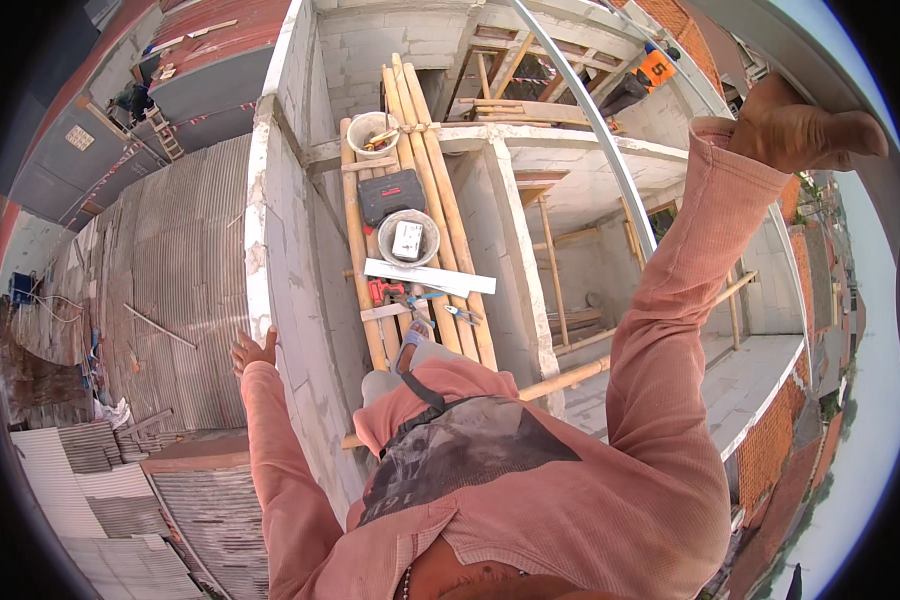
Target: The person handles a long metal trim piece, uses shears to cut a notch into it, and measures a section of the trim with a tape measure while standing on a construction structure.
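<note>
My left hand (255, 352) rests at the top edge of the pale block wall (258, 240), fingers spread, holding nothing. At the upper right, my raised right hand (805, 128) is closed on a grey metal beam (838, 55); part of its fingers is hidden against the beam. Below me, several bamboo poles (432, 170) lie side by side as a platform, with my sandalled foot (411, 343) on them. Near that foot are a red power drill (385, 290), pliers (462, 314) and white strips (460, 280). Neither hand touches these tools.
Farther along the poles are a dark tool case (391, 197), a bucket (409, 216) holding a white box, and another bucket (372, 134). A thin metal profile (595, 125) slants across the open rooms. Corrugated roofing (170, 260) lies lower, left of the wall. Another person (135, 100) is at the far left.
</note>
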### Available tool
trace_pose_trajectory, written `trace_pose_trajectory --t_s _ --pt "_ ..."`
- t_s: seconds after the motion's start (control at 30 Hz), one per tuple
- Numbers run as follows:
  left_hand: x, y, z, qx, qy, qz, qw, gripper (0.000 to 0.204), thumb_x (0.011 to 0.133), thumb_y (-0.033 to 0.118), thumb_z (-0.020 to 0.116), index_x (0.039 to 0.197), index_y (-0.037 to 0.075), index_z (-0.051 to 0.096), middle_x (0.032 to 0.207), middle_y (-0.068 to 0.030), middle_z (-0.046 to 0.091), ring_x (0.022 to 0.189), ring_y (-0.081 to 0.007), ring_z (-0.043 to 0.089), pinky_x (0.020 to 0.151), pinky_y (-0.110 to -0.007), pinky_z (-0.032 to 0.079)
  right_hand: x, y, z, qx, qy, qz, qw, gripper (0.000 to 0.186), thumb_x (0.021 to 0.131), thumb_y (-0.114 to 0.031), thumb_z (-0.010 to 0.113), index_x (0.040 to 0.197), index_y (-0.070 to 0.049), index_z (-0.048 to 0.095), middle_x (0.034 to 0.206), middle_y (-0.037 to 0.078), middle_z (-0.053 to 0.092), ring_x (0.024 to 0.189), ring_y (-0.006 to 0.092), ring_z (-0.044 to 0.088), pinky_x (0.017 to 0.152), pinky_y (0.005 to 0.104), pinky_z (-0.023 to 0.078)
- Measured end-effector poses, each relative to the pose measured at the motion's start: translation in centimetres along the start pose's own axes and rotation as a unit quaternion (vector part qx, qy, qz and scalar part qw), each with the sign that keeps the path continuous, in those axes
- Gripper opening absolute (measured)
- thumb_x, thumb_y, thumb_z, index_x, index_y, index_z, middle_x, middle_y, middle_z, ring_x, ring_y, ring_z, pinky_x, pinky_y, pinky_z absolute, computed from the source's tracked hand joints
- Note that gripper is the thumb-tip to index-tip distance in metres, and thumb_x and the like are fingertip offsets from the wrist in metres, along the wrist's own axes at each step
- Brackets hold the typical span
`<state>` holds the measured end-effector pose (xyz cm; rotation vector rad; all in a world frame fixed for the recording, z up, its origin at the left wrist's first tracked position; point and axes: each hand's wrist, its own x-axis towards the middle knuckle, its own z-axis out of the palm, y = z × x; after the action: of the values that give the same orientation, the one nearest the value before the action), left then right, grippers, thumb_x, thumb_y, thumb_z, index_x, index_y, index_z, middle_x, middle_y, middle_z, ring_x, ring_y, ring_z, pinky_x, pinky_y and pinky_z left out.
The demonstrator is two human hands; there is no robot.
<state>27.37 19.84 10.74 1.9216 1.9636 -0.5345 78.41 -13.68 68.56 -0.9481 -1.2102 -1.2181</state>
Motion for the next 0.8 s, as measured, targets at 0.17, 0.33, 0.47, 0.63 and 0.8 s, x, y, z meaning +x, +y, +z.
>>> trace_pose_trajectory --t_s 0.17,0.33,0.47,0.63,0.8 --pt "-3.7 -6.1 10.6 0.072 -0.105 -0.114 0.985 0.115 0.073 0.083 0.059 0.16 0.026 0.009 0.161 -0.016 0.023 0.151 -0.0319 0.019 0.117 -0.063 0.019 -6.3 -1.8 -4.5 -0.03 0.16 0.077 0.984 0.103 0.07 -0.098 0.033 0.126 -0.012 0.046 0.115 0.013 0.054 0.12 0.0309 0.056 0.108 0.0512 0.045" --pt "-1.1 -15.8 15.9 0.024 -0.146 -0.184 0.972 0.121 0.071 0.075 0.069 0.16 0.03 0.002 0.163 -0.0188 0.017 0.149 -0.0388 0.023 0.119 -0.055 0.027 -11.4 -4.2 -3.8 -0.06 0.291 0.129 0.946 0.104 0.07 -0.099 0.029 0.128 -0.014 0.05 0.12 0.012 0.059 0.114 0.0283 0.063 0.104 0.0522 0.049" --pt "-2.5 -12.7 18.7 -0.015 -0.172 -0.182 0.968 0.11 0.077 0.065 0.07 0.16 0.031 0.006 0.164 -0.0189 0.016 0.15 -0.0362 0.021 0.121 -0.051 0.024 -11.9 -5.6 -6.9 -0.131 0.221 0.133 0.957 0.107 0.068 -0.1 0.028 0.141 -0.022 0.04 0.128 0.01 0.058 0.118 0.0279 0.063 0.106 0.0527 0.048" --pt "-0.5 -13.0 18.8 -0.023 -0.134 -0.199 0.971 0.11 0.074 0.06 0.074 0.159 0.037 0.01 0.166 -0.0175 0.006 0.15 -0.0396 0.02 0.12 -0.053 0.025 -11.9 -5.4 -6.3 -0.125 0.086 0.119 0.981 0.13 0.056 -0.104 0.034 0.157 -0.027 0.011 0.157 0.008 0.025 0.144 0.0286 0.03 0.123 0.0516 0.017" --pt "1.1 -16.0 20.1 0.022 -0.139 -0.146 0.979 0.119 0.07 0.07 0.073 0.16 0.033 0.004 0.165 -0.0228 0.003 0.15 -0.0409 0.019 0.119 -0.055 0.026 -13.7 -5.4 -7.6 -0.132 0.119 0.137 0.974 0.15 0.044 -0.106 0.042 0.159 -0.016 0.009 0.163 0.005 0.017 0.149 0.0364 0.021 0.124 0.0555 0.013"
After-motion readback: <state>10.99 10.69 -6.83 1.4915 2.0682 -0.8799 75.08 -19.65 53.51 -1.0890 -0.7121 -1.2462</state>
